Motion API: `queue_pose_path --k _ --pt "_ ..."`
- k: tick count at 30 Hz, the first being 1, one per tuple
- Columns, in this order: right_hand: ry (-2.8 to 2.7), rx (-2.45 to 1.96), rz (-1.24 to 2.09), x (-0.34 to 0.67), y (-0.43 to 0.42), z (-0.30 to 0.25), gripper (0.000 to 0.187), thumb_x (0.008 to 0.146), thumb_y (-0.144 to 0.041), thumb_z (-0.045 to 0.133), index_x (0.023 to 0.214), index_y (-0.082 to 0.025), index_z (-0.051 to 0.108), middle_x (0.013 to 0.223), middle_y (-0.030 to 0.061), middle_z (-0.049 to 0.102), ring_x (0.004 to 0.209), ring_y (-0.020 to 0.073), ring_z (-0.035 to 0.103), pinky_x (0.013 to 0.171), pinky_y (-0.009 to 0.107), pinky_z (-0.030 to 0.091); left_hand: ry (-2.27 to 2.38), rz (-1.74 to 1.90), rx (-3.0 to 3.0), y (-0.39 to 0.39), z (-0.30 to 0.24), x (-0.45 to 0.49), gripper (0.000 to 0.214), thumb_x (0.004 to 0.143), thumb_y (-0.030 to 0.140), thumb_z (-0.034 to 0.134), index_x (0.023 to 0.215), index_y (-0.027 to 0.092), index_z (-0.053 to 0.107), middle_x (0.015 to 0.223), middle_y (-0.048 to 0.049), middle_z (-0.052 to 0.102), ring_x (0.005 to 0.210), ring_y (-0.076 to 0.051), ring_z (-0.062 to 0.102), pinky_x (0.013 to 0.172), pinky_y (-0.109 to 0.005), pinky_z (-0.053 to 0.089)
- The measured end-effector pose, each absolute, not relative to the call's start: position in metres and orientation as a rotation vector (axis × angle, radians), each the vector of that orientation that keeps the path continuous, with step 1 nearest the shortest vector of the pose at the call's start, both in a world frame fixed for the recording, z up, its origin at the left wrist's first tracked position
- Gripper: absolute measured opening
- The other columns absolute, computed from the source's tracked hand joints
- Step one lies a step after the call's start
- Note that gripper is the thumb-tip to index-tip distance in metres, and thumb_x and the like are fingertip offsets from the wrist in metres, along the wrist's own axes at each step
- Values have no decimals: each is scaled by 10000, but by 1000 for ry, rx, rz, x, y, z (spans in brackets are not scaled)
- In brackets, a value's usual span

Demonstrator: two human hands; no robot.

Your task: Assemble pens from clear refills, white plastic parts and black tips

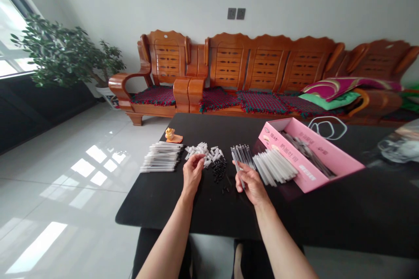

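Note:
My left hand (pixel 193 171) hovers over the black table (pixel 163 200), fingers curled in a pinch at the edge of a pile of small white caps (pixel 204 150). What it pinches is too small to name. My right hand (pixel 249 183) is closed on a thin pen refill (pixel 238 173) drawn from a bundle of refills (pixel 241 154). Small black tips (pixel 218 169) lie scattered between the two hands. A stack of white pen barrels (pixel 273 166) lies just right of my right hand. Finished white pens (pixel 162 157) are piled to the left.
An open pink box (pixel 314 174) with more refills stands at the right. A small orange figure (pixel 170 135) sits at the table's far edge. A white cord loop (pixel 327 127) and a glass object (pixel 397 148) lie far right. A wooden sofa (pixel 262 74) stands behind.

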State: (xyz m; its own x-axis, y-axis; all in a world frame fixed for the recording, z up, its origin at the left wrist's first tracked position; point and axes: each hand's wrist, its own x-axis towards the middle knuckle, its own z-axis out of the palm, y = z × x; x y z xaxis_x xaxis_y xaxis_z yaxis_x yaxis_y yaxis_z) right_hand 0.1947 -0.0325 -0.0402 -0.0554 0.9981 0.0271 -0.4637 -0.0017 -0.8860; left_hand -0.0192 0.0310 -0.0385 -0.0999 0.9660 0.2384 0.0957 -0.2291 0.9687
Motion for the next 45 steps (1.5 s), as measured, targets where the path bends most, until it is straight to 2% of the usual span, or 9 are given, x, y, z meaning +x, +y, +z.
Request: queue_pose_path --k 5,11,19,25,30,37,45 --pt "-889 -872 1409 194 -31 -44 257 770 -285 711 982 -140 723 489 -38 538 368 56 387 329 162 269 1046 1333 1310 29 -34 -17 325 805 432 619 940 144 691 737 -17 633 636 -125 548 617 -240 451" --pt "-947 -971 1355 194 -33 -48 246 743 -280 717 936 -130 747 442 -72 445 351 30 286 330 159 146 822 1232 1253 24 -29 -14 308 811 427 657 901 132 657 649 23 535 555 -79 441 555 -201 356" --pt "-1064 -1047 1322 193 -33 -49 252 757 -294 693 938 -127 750 454 -62 450 375 39 296 350 171 167 768 1192 1263 23 -29 -9 295 803 416 682 880 132 675 615 26 535 539 -73 442 528 -190 335" --pt "-1088 -1051 1307 192 -34 -48 255 772 -301 685 955 -132 743 455 -68 436 379 42 283 353 175 151 793 1157 1284 22 -32 -5 300 788 402 703 912 129 698 622 12 576 534 -76 483 519 -185 372" --pt "-1101 -1072 1299 191 -34 -47 284 780 -334 679 966 -126 733 468 -67 434 384 46 282 352 177 153 841 1137 1276 22 -37 -3 343 823 420 657 988 126 721 627 -6 608 512 -79 514 497 -182 406" --pt "-1026 -1090 1326 189 -35 -48 256 788 -358 689 900 -129 714 476 -83 400 379 33 268 350 168 175 907 1230 1283 15 -36 12 370 846 445 620 957 103 708 615 -9 607 448 -73 511 433 -175 413" --pt "-961 -984 1391 194 -34 -51 238 814 -331 681 903 -112 714 418 -110 330 342 35 227 328 175 207 885 1367 1368 8 -34 24 334 897 397 568 1024 122 709 604 0 588 478 -86 534 478 -190 451"
